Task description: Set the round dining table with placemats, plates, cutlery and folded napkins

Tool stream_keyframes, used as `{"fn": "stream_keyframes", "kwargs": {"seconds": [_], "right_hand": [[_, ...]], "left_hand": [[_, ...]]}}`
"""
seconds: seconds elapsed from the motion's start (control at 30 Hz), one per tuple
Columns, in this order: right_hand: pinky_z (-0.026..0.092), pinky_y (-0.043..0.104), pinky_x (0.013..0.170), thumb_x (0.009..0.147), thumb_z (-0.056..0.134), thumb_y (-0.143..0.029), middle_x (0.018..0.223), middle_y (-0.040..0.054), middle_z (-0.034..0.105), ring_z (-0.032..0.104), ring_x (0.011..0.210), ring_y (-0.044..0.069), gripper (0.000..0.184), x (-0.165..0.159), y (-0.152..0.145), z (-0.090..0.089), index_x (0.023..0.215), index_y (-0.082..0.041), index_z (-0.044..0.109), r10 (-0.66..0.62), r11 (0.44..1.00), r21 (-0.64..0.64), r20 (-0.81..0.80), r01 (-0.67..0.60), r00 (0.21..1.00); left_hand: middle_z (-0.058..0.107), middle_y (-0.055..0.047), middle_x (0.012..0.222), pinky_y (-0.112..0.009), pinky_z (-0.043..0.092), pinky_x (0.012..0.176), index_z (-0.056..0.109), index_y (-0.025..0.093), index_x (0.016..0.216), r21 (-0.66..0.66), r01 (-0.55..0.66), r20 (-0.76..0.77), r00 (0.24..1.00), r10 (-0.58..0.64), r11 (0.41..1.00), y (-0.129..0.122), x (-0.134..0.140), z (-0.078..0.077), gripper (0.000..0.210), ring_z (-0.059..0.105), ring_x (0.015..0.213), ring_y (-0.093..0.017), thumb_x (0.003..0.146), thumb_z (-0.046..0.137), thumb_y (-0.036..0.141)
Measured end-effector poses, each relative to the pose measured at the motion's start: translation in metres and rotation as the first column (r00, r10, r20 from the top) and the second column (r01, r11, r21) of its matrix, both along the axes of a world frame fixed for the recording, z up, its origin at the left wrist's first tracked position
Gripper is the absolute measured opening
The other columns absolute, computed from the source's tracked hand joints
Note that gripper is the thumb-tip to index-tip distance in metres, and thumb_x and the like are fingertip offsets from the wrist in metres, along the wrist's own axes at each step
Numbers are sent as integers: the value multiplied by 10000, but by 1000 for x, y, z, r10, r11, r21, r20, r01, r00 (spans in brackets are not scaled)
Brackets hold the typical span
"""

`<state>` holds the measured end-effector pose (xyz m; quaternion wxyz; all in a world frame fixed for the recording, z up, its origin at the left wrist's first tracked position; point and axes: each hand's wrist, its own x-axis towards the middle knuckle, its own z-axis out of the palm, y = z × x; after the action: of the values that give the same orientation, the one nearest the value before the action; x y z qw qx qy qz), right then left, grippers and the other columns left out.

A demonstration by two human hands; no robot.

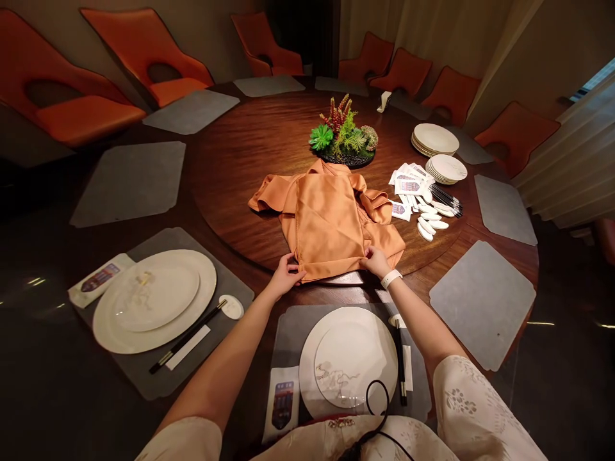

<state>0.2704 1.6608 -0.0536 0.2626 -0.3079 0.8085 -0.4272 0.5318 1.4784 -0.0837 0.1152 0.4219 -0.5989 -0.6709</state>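
A heap of orange satin cloth napkins (329,218) lies near the front of the round turntable. The top napkin is spread over the others, with a hemmed strip along its near edge. My left hand (287,276) pinches its near left corner, thumb and fingertips closed on the fabric. At the near right corner, my right hand (375,261) grips the same edge; a white band is on that wrist. Just below my hands, two stacked white plates (310,358) sit on a grey placemat (288,339), with black chopsticks (400,365) to their right.
A plant centrepiece (343,137) stands behind the cloth. To the right are printed packets (408,182), white chopstick rests (427,224), loose chopsticks (444,198) and stacked plates (446,168). Another set place with plates (204,275) is at left. Orange chairs (139,45) surround the table.
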Motion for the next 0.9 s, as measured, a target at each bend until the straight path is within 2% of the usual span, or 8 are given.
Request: {"fn": "stream_keyframes", "kwargs": {"seconds": [0.13, 0.27, 0.37, 0.47, 0.57, 0.7, 0.8, 0.9], "right_hand": [[398, 230, 611, 595, 585, -171, 723, -46, 461, 454, 659, 124, 241, 7, 6, 9, 781, -215, 437, 53, 987, -151, -35, -57, 998], [484, 296, 734, 679, 540, -105, 963, 38, 566, 553, 843, 181, 472, 14, 18, 20, 1141, -198, 518, 219, 949, -179, -217, -260, 951], [490, 388, 886, 740, 506, -51, 1043, 92, 580, 563, 976, 233, 512, 17, 24, 22, 1230, -190, 556, 274, 933, -106, -412, -344, 869], [489, 405, 890, 829, 496, -69, 973, 113, 574, 552, 956, 253, 325, 20, 26, 14, 1102, -172, 639, 264, 952, 9, -533, -307, 804], [491, 379, 846, 900, 490, -121, 933, 121, 579, 542, 929, 251, 182, 24, 28, 5, 910, -178, 662, 298, 951, 123, -608, -283, 736], [476, 397, 941, 939, 438, -117, 985, 109, 626, 557, 1028, 242, 252, 31, 40, -7, 813, -206, 637, 377, 922, 186, -629, -339, 680], [412, 455, 1099, 933, 419, -105, 1190, 102, 638, 512, 1248, 236, 255, 34, 54, -16, 900, -208, 649, 457, 870, 131, -577, -476, 677], [412, 489, 1113, 875, 469, -95, 1206, 119, 657, 542, 1256, 242, 213, 34, 67, -21, 916, -195, 653, 526, 825, 87, -478, -558, 703]], "left_hand": [[617, -10, 968, -190, 512, 535, 245, 263, 1456, 2, 36, -62, 997, -35, 999, 2, 6, 1, 908, 597, 580, -64, 709, 760, 228], [561, -20, 1001, -231, 529, 604, 353, 244, 1446, -276, 20, -142, 988, -62, 961, 7, 8, 11, 816, 565, 624, -71, 715, 718, 242], [556, -57, 1064, -300, 547, 766, 520, 235, 1368, -606, 41, -47, 995, -87, 794, 13, 9, 24, 629, 598, 830, -157, 755, 659, 213], [558, -62, 1032, -341, 510, 893, 616, 240, 1287, -780, 94, 78, 996, -53, 618, 17, 10, 31, 514, 582, 960, -221, 779, 598, 169], [568, -75, 990, -379, 480, 947, 669, 235, 1192, -828, 125, 138, 990, -18, 546, 20, 12, 25, 435, 571, 998, -260, 774, 590, 145], [590, -114, 1062, -453, 442, 1011, 706, 230, 982, -846, 143, 169, 986, 4, 514, 28, 20, 8, 279, 556, 1095, -315, 736, 627, 124], [598, -130, 1202, -489, 403, 1076, 664, 222, 860, -843, 224, 177, 974, -140, 490, 34, 31, -1, 203, 523, 1215, -339, 694, 648, 106], [623, -133, 1210, -503, 394, 1097, 617, 221, 815, -810, 341, 195, 924, -328, 478, 39, 41, -3, 202, 534, 1229, -338, 655, 650, 102]]}}
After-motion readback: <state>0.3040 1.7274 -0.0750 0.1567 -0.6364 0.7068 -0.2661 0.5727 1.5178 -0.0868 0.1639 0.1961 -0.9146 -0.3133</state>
